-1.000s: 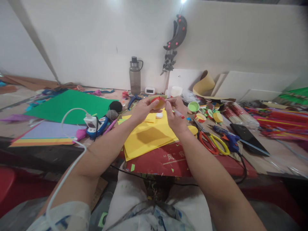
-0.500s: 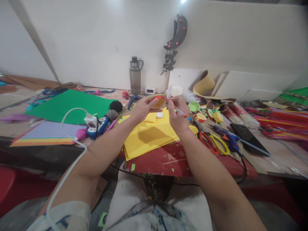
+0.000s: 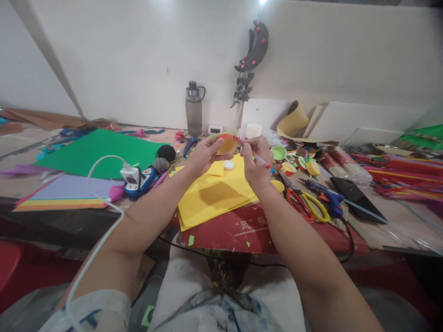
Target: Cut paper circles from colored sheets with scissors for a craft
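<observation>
Pinched in my left hand (image 3: 206,154) is a small round yellow piece (image 3: 227,145) with a red and green rim, raised above the table. My right hand (image 3: 254,159) is closed around a red marker pen (image 3: 260,160), whose tip end is at the right edge of the round piece; whether it touches cannot be made out. Beneath both hands lie yellow sheets (image 3: 214,198) on a red board (image 3: 224,230). A white round cap (image 3: 228,164) rests on the yellow sheets.
Right of my hands are scissors (image 3: 313,207), a blue glue gun (image 3: 332,200), a black phone (image 3: 358,198) and several small round pieces (image 3: 302,163). To the left lie a green sheet (image 3: 100,152), coloured sheets (image 3: 69,191) and a charger on a white cable (image 3: 131,174). A bottle (image 3: 194,113) stands behind.
My left hand has turned the round yellow piece slightly, so more of its flat face shows. The pen in my right hand stays close to its edge.
</observation>
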Demonstrator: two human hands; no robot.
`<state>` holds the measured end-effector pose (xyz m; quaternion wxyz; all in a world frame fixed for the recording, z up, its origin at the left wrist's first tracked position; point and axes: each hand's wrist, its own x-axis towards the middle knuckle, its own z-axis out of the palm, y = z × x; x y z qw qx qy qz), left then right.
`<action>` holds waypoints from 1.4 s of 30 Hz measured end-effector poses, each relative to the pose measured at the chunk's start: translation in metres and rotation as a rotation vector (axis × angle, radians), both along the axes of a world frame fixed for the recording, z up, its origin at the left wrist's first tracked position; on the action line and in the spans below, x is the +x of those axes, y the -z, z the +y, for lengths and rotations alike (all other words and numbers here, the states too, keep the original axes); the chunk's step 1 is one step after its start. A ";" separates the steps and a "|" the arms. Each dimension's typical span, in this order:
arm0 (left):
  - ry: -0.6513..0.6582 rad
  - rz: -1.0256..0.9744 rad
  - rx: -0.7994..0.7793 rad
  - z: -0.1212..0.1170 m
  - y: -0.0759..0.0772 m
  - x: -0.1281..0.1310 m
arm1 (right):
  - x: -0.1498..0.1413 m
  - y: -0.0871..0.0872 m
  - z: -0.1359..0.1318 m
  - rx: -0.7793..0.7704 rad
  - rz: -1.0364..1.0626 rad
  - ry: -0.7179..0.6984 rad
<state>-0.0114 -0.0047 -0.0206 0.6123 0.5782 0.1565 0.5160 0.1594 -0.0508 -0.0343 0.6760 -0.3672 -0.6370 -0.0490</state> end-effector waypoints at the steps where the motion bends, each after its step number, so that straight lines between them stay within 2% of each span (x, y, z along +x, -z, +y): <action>1: -0.002 -0.003 -0.002 0.000 0.000 0.000 | 0.000 0.000 0.000 0.001 -0.001 0.000; 18: -0.011 -0.078 -0.052 0.002 0.000 0.000 | -0.003 -0.003 -0.004 0.021 -0.004 0.020; 28: -0.089 -0.077 -0.100 -0.001 -0.006 -0.001 | -0.003 -0.002 -0.004 0.027 -0.007 0.014; 36: -0.023 -0.070 -0.088 0.005 -0.001 -0.003 | -0.003 -0.004 -0.006 0.050 -0.002 0.011; 42: -0.003 -0.115 -0.185 -0.001 -0.006 0.000 | -0.002 -0.003 -0.004 0.076 0.024 0.000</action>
